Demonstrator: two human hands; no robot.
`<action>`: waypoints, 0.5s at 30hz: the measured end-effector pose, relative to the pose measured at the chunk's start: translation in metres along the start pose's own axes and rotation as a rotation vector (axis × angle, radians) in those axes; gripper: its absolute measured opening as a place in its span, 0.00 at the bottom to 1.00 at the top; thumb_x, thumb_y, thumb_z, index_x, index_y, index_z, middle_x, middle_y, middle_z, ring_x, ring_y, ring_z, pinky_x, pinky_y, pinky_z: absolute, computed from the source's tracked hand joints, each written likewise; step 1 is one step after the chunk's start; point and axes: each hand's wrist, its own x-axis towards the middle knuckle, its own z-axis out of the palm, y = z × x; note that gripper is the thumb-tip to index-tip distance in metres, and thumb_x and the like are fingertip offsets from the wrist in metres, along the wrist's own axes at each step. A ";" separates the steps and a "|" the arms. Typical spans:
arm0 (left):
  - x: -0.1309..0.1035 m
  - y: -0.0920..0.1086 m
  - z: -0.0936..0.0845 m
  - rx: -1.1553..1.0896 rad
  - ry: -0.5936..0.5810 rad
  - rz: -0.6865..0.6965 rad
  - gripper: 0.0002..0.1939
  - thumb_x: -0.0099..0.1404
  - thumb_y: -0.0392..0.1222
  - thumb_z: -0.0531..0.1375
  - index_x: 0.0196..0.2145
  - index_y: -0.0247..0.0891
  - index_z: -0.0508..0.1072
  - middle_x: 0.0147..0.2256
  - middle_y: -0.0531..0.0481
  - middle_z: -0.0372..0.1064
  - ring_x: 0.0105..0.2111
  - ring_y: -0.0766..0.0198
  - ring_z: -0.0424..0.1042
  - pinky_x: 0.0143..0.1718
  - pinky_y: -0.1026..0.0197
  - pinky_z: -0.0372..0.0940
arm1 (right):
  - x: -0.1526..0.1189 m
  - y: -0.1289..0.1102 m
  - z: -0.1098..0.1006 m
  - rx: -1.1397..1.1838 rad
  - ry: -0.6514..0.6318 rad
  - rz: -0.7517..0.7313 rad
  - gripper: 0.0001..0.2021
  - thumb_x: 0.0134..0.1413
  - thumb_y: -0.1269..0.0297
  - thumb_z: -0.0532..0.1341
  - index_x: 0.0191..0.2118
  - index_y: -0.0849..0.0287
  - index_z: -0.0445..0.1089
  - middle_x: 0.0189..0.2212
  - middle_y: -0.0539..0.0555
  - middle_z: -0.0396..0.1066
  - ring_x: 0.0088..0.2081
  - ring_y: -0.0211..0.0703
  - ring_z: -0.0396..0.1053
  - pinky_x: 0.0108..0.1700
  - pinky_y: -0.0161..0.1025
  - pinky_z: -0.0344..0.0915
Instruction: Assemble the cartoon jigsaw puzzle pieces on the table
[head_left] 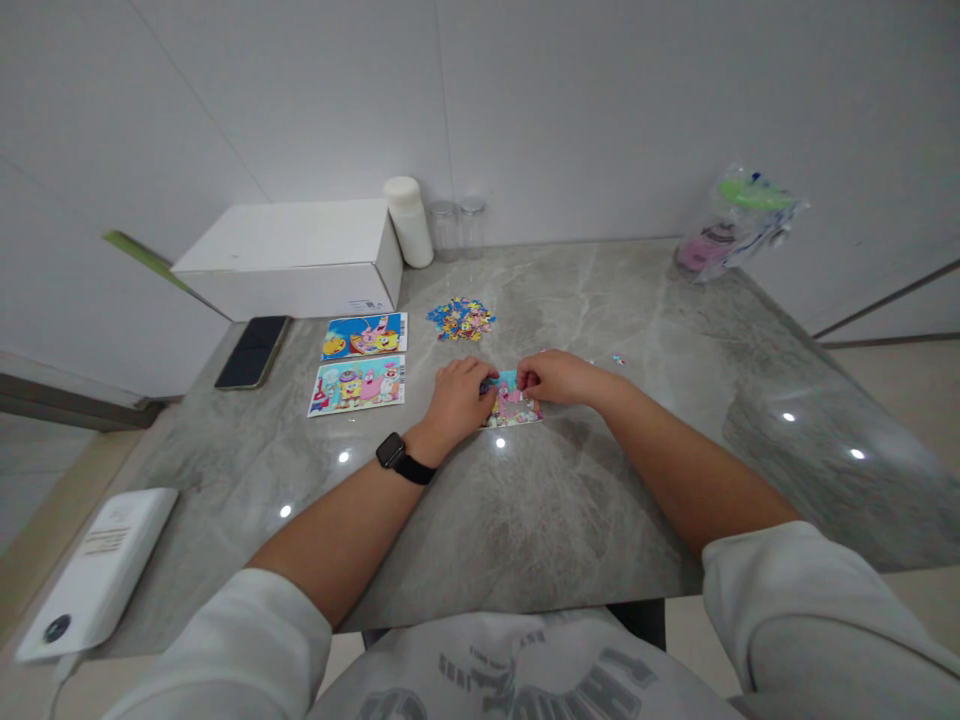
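Note:
A small, partly assembled cartoon jigsaw (512, 404) lies flat on the grey marble table (525, 500). My left hand (457, 397), with a black watch on the wrist, rests on its left edge with curled fingers. My right hand (559, 378) presses on its upper right edge, fingertips pinched together; whether a piece sits between them is hidden. A heap of loose puzzle pieces (461, 319) lies behind the hands. Two printed picture cards (364, 335) (357, 385) lie to the left.
A white box (296, 257) stands at the back left, with a white cylinder (409, 221) and two clear jars (457, 229) beside it. A dark phone (253, 351) lies left. A white device (97, 570) sits near left. A plastic bag (739, 222) rests back right.

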 end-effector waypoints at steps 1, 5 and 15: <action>0.000 0.000 0.001 0.004 -0.004 0.001 0.09 0.68 0.40 0.63 0.45 0.42 0.78 0.45 0.43 0.75 0.49 0.48 0.71 0.51 0.46 0.64 | 0.000 0.000 0.000 0.002 0.002 0.000 0.07 0.57 0.69 0.67 0.42 0.55 0.80 0.36 0.51 0.81 0.36 0.41 0.76 0.38 0.34 0.62; 0.000 -0.003 0.004 -0.016 -0.007 0.011 0.09 0.69 0.42 0.64 0.45 0.42 0.79 0.46 0.43 0.75 0.49 0.49 0.71 0.51 0.46 0.64 | 0.002 0.001 0.002 0.022 0.007 -0.005 0.07 0.57 0.69 0.67 0.41 0.56 0.80 0.35 0.51 0.82 0.36 0.41 0.76 0.37 0.34 0.62; 0.005 -0.007 0.005 -0.199 0.095 0.027 0.05 0.69 0.38 0.63 0.42 0.40 0.78 0.42 0.46 0.76 0.46 0.53 0.72 0.52 0.50 0.66 | 0.004 0.001 -0.001 0.097 0.072 0.057 0.10 0.63 0.60 0.63 0.40 0.58 0.80 0.33 0.52 0.81 0.33 0.40 0.73 0.35 0.34 0.59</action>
